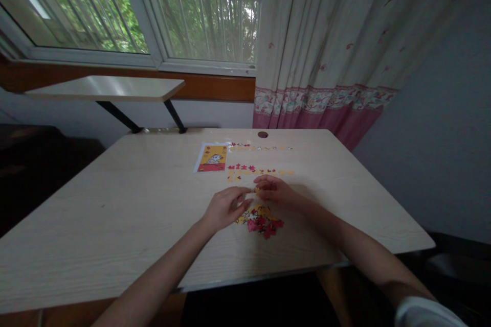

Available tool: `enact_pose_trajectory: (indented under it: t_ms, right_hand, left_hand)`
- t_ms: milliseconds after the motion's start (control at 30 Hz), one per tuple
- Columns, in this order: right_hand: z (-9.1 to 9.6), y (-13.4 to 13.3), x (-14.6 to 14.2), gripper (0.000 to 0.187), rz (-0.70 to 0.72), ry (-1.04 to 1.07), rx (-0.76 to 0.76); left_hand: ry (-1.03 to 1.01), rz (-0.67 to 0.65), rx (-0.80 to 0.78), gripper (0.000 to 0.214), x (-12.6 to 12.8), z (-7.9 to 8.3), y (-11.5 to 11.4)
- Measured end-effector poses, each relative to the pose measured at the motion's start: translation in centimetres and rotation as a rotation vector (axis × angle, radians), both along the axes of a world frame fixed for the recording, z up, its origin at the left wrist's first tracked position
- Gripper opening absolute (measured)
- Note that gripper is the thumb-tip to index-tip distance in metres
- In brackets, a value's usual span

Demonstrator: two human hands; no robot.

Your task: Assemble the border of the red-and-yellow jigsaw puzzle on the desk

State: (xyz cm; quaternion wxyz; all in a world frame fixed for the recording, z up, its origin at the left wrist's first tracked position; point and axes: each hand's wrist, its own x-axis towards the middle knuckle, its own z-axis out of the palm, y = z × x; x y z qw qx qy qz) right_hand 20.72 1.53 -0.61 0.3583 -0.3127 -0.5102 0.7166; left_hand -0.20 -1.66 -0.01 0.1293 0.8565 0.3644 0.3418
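In front of me my right hand [279, 191] pinches a small yellow jigsaw puzzle piece [257, 190] between its thumb and fingers. My left hand [225, 208] comes in from the other side, its index finger stretched toward that piece and its thumb held apart; whether the fingertip touches the piece I cannot tell. Just below both hands lies a loose heap of red and yellow puzzle pieces [264, 224], partly overlapping. Beyond the hands, more pieces [241, 167] are set out in rows. A reference picture [213, 158] of a white cartoon dog on yellow and red lies left of those rows.
The pale wooden table [153, 204] spans the view. A raised white shelf [111, 88] on black supports stands at its back left. A round brown cap [263, 135] sits near the back edge. Behind are a barred window [203, 10] and a patterned curtain [326, 36].
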Motion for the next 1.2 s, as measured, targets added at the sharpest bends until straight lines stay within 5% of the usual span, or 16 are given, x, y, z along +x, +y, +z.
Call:
enact_pose_trajectory:
  t_ms: [167,400,667,800,967,1200]
  right_hand:
    - [-0.6,-0.5,-1.0,0.048,-0.01,0.105,-0.105]
    - [-1.4,-0.4,-1.1,0.051,0.034,0.071,-0.036]
    - [-0.7,-0.9,-0.5,0.023,-0.245,-0.426,0.597]
    - [0.1,-1.1,-0.1,0.021,-0.236,-0.537,0.833]
    - [0.7,-0.2,1.4,0.021,-0.367,-0.624,1.002]
    - [1.1,1.1,3.8,0.024,-0.682,-0.655,1.011]
  left_hand:
    - [-0.045,0.07,0.058,0.029,0.6,0.0,0.0]
    - [-0.041,0.057,0.072,0.024,0.6,-0.7,0.3]
    - [-0.055,0.071,0.059,0.025,0.4,-0.5,0.3]
    - [-0.019,0.072,0.056,0.025,0.2,-0.8,0.4]
    - [0.054,0.066,0.026,0.033,-0.3,-1.1,0.6]
    - [0.135,0.039,-0.045,0.027,-1.0,-1.1,0.8]
